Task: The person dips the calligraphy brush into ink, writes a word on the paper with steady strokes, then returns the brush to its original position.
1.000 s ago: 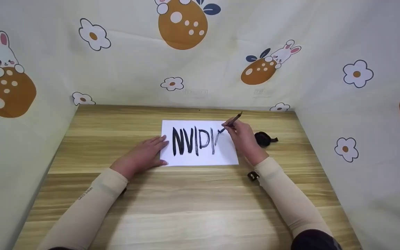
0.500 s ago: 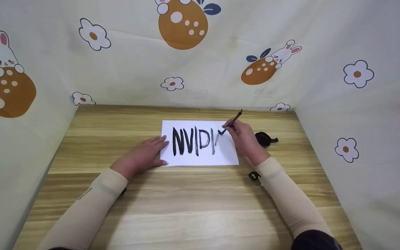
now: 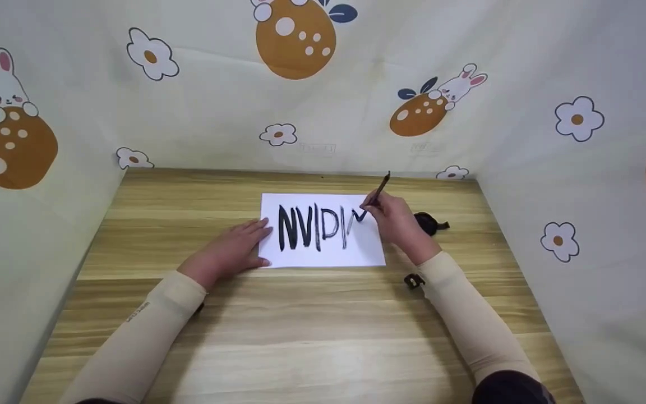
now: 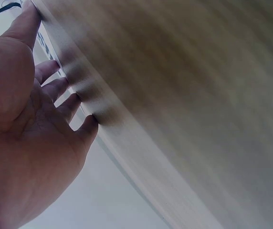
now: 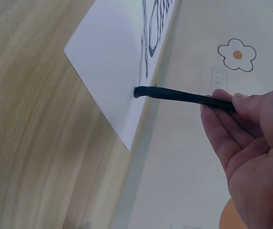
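A white sheet of paper (image 3: 323,259) lies on the wooden table, bearing large black brushed letters (image 3: 312,227) that read "NVIDI" and part of another stroke. My right hand (image 3: 396,221) pinches a dark, slim ink brush (image 3: 380,191) between thumb and fingers. In the right wrist view, the black tip of the brush (image 5: 174,94) touches the paper (image 5: 103,57). Spread along the sheet's left edge, the fingers of my left hand (image 3: 230,249) rest on it. The left wrist view shows that hand (image 4: 26,109) from its palm side, fingertips at the paper's edge.
A round black dish-like thing (image 3: 427,224) with a short tab sits just right of my right hand, partly hidden by it. A small black clip-like piece (image 3: 414,281) shows beside the right sleeve. Patterned cloth (image 3: 216,101) walls the table's back and sides.
The brush tip has moved a little down and then right, lengthening the dark stroke at the last letter's top. My right hand shifted slightly right; the left hand stays put.
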### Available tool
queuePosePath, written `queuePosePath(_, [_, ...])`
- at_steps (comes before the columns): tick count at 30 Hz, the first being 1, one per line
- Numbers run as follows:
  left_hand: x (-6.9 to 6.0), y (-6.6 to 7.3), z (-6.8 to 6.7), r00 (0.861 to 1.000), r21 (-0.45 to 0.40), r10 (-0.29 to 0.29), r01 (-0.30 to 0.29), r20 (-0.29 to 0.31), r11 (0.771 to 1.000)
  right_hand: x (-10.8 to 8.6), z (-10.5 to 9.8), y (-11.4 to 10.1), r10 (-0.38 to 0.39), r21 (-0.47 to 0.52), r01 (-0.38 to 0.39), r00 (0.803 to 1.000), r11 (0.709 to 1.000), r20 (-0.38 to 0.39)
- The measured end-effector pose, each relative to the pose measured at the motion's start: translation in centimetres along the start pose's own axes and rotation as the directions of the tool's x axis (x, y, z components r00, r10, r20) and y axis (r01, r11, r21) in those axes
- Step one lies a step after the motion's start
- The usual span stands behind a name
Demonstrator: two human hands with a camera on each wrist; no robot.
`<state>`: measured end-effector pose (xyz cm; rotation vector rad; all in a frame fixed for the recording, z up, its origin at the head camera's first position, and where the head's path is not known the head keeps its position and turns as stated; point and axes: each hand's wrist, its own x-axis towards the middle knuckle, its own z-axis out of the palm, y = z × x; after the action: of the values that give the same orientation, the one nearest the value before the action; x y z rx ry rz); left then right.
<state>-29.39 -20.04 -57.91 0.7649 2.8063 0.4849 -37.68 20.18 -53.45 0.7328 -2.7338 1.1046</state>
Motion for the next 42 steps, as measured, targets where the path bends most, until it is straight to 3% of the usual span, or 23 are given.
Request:
queuePosePath(17, [0.1,0.1,-0.2,1.000,-0.001,0.000,0.000,0.010,1.000,-0.6,-1.2,-0.3,0.051,0.062,-0.058,0.993,0.996,0.110])
queuePosePath(27, [0.0,0.1,-0.1,1.000,-0.003,0.002,-0.002,-0.001,1.000,-1.1,-1.8,-0.4,0.020,0.047,-0.026,0.993,0.999,0.120])
queuePosePath(42, [0.0,0.1,0.0,1.000,0.012,-0.002,0.002,0.003,1.000,-1.5,-2.8,-0.7,0.069,0.069,-0.082,0.982,0.994,0.177])
